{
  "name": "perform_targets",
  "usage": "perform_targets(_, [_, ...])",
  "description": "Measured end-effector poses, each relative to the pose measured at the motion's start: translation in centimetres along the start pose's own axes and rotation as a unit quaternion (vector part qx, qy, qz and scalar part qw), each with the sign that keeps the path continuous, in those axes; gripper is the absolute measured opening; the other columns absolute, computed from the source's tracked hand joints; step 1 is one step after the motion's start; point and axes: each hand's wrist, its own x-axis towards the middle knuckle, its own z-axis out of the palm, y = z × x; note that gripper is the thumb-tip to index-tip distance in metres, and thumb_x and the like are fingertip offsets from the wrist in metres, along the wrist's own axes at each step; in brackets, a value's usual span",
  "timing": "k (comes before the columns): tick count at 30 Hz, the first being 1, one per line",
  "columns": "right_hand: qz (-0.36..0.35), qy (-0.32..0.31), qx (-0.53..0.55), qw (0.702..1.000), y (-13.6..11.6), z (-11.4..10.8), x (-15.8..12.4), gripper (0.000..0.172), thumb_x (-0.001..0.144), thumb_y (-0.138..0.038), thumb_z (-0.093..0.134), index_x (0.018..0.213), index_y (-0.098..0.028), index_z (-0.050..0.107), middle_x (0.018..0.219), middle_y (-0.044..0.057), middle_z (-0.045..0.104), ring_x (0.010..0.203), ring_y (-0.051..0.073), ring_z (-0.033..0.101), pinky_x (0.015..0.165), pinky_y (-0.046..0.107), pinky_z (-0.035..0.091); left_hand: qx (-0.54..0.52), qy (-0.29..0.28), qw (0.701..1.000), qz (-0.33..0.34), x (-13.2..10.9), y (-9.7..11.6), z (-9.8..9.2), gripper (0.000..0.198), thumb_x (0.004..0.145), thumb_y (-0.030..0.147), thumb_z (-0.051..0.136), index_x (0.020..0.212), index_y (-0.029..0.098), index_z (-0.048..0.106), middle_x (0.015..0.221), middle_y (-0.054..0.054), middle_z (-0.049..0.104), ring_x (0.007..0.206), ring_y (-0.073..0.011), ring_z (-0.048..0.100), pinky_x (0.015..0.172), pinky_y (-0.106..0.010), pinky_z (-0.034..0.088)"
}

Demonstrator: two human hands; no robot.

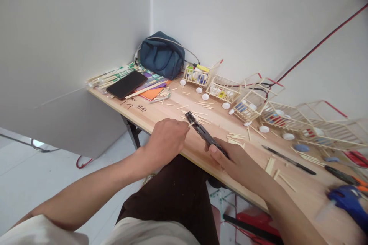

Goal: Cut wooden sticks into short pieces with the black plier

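Note:
My right hand [232,159] is closed around the handles of black cutting pliers [201,130] at the wooden table's [178,122] near edge. The jaws point up and to the left. My left hand [166,138] is curled in a pinch just left of the jaws. It holds a thin wooden stick [191,123] whose end sits at the jaws. More loose sticks [201,116] lie scattered on the table just beyond the pliers.
Several small stick-built carts [224,89] with white wheels stand along the wall. A blue bag [162,55], a black phone [126,84] and coloured paper lie at the far left corner. At the right sit a blue glue gun [349,201] and a black pen-like tool [287,159].

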Motion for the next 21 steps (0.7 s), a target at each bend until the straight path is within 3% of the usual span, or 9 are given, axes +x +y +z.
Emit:
perform_targets(3, [-0.003, -0.007, 0.013, 1.0, 0.0, 0.1, 0.0, 0.051, 0.093, -0.062, 0.03, 0.095, -0.019, 0.059, 0.072, 0.0, 0.058, 0.067, 0.016, 0.051, 0.062, 0.028, 0.037, 0.049, 0.0, 0.999, 0.003, 0.0, 0.4, 0.0, 0.022, 0.089, 0.013, 0.042, 0.082, 0.016, 0.062, 0.073, -0.007, 0.067, 0.075, -0.0247, 0.064, 0.064, -0.033, 0.041])
perform_targets(12, [0.02, 0.021, -0.023, 0.999, -0.1, 1.1, 0.0, 0.053, 0.091, -0.065, 0.033, 0.09, -0.019, 0.058, 0.076, 0.001, 0.061, 0.069, 0.017, 0.051, 0.062, 0.029, 0.034, 0.097, 0.024, 0.994, 0.043, -0.1, 0.7, 0.0, 0.018, 0.077, 0.002, 0.047, 0.079, 0.014, 0.061, 0.07, -0.007, 0.064, 0.075, -0.0251, 0.065, 0.069, -0.035, 0.045])
perform_targets(21, [0.036, 0.051, -0.036, 0.997, 0.1, 1.6, 0.4, 0.055, 0.087, -0.069, 0.035, 0.072, -0.019, 0.053, 0.059, -0.002, 0.049, 0.057, 0.014, 0.042, 0.054, 0.027, 0.027, 0.108, 0.026, 0.992, 0.055, 0.0, 0.5, -0.1, 0.017, 0.074, 0.001, 0.049, 0.08, 0.013, 0.061, 0.072, -0.009, 0.065, 0.076, -0.0256, 0.064, 0.068, -0.036, 0.045])
